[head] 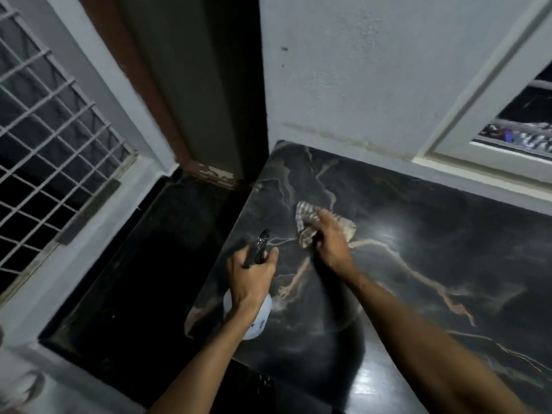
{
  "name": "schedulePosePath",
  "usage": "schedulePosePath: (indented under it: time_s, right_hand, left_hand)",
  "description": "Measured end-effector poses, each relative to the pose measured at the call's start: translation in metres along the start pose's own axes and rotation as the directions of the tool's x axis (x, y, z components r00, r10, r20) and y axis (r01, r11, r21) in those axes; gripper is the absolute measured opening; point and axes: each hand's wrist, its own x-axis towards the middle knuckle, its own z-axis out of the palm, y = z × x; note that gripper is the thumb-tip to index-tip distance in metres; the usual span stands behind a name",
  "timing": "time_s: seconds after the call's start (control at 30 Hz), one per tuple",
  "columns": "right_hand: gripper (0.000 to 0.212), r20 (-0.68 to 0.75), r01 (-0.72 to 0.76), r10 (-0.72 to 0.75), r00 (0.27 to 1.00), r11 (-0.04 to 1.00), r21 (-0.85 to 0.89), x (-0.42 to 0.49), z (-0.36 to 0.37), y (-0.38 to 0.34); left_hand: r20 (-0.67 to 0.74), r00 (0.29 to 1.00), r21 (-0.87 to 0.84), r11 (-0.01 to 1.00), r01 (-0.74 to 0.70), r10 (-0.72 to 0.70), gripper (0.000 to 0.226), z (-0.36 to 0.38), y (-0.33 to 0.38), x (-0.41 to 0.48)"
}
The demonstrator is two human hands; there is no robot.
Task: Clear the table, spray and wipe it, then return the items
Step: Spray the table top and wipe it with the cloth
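On the dark marbled counter (433,279), the right hand (331,243) holds a striped cloth (304,218) against the surface, fingers (324,219) curled over it. Beside it, the left hand (251,274) grips a white spray bottle (257,325) above the counter's left edge.

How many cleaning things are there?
2. The spray bottle is in the left hand at the table edge; the striped cloth lies under the right hand. Others may be out of view.

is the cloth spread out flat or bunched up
Bunched up: the striped cloth sits crumpled under the right hand, which grips it against the dark table, with folds poking out around the hand.
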Motion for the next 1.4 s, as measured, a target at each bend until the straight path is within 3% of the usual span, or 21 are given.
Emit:
schedulePosePath:
  time_s: [0.03,0.07,0.13,0.2,0.23,0.33,0.37,0.43,0.5,0.53,0.63,0.7,0.77,0.8,0.87,0.93,1.0,1.1,1.23,1.4]
  right_hand:
    - [0.052,-0.083,-0.106,0.106,0.991,0.994,0.004,0.013,0.006,-0.007]
    - [0.048,-0.106,-0.124,0.122,0.987,0.992,-0.019,0.021,0.018,-0.017]
    - [0.045,0.057,0.08,-0.075,0.996,0.993,-0.087,0.019,0.054,-0.046]
    - [0.054,0.244,0.297,-0.27,0.932,0.951,-0.085,0.01,0.081,-0.059]
    - [0.059,0.246,0.303,-0.276,0.929,0.95,-0.08,0.014,0.082,-0.062]
    - [0.053,0.031,0.014,-0.012,0.999,0.998,-0.055,0.019,0.092,-0.076]
    - [0.051,0.022,0.014,-0.012,1.0,0.997,-0.077,0.007,0.103,-0.086]
    - [0.053,0.152,0.228,-0.211,0.966,0.968,-0.104,-0.027,0.124,-0.101]
    - [0.056,0.272,0.411,-0.374,0.886,0.907,-0.093,-0.05,0.123,-0.097]
    - [0.061,0.264,0.391,-0.357,0.896,0.916,-0.088,-0.049,0.116,-0.091]
    - [0.067,0.103,0.122,-0.112,0.988,0.988,-0.1,-0.051,0.104,-0.088]
    - [0.066,0.189,0.267,-0.244,0.951,0.957,-0.11,-0.074,0.115,-0.098]
    - [0.069,0.335,0.495,-0.441,0.833,0.864,-0.094,-0.095,0.117,-0.09]
    - [0.07,0.363,0.536,-0.472,0.804,0.839,-0.097,-0.09,0.11,-0.084]
    - [0.067,0.265,0.427,-0.387,0.883,0.897,-0.113,-0.065,0.095,-0.076]
    - [0.062,0.096,0.186,-0.178,0.979,0.979,-0.084,-0.036,0.081,-0.078]
    - [0.063,0.051,0.07,-0.067,0.996,0.996,-0.062,-0.01,0.073,-0.082]
    - [0.064,0.07,0.081,-0.072,0.995,0.987,-0.14,0.023,0.068,-0.077]
    - [0.06,-0.05,0.001,-0.008,0.999,0.991,-0.132,0.071,0.069,-0.071]
    - [0.06,0.025,0.099,-0.096,0.995,0.98,-0.17,0.123,0.075,-0.076]
  left_hand:
    - [-0.014,1.0,-0.006,1.0,-0.004,0.004,0.035,-0.009,-0.005,0.005]
    - [-0.03,1.0,-0.011,1.0,0.001,-0.001,0.034,-0.017,-0.01,0.009]
    - [-0.053,0.998,-0.004,1.0,0.021,-0.021,0.032,-0.031,-0.017,0.015]
    - [-0.065,0.998,0.012,1.0,0.023,-0.022,0.029,-0.044,-0.023,0.018]
    - [-0.073,0.997,0.013,1.0,0.025,-0.024,0.03,-0.049,-0.026,0.019]
    - [-0.099,0.994,0.013,0.999,0.043,-0.041,0.032,-0.064,-0.036,0.019]
    - [-0.102,0.994,0.014,0.999,0.045,-0.043,0.03,-0.069,-0.038,0.016]
    - [-0.117,0.992,0.017,0.998,0.059,-0.057,0.026,-0.075,-0.04,0.009]
    - [-0.115,0.991,0.007,0.998,0.068,-0.067,0.024,-0.079,-0.042,-0.003]
    - [-0.116,0.991,0.001,0.998,0.063,-0.062,0.024,-0.081,-0.043,-0.01]
    - [-0.145,0.987,0.006,0.997,0.071,-0.069,0.025,-0.086,-0.047,-0.029]
    - [-0.158,0.984,0.025,0.996,0.09,-0.085,0.026,-0.086,-0.05,-0.039]
    - [-0.165,0.981,0.014,0.994,0.105,-0.101,0.024,-0.086,-0.05,-0.05]
    - [-0.175,0.978,0.002,0.994,0.113,-0.111,0.022,-0.085,-0.047,-0.053]
    - [-0.171,0.974,0.008,0.989,0.15,-0.146,0.025,-0.084,-0.044,-0.054]
    - [-0.141,0.973,0.054,0.98,0.191,-0.182,0.031,-0.082,-0.043,-0.049]
    - [-0.095,0.964,0.047,0.966,0.254,-0.249,0.035,-0.079,-0.04,-0.038]
    - [-0.035,0.953,0.025,0.953,0.302,-0.301,0.037,-0.072,-0.037,-0.008]
    - [-0.042,0.967,0.012,0.968,0.251,-0.25,0.037,-0.072,-0.032,0.035]
    - [-0.11,0.977,0.028,0.982,0.186,-0.182,0.046,-0.074,-0.038,0.064]
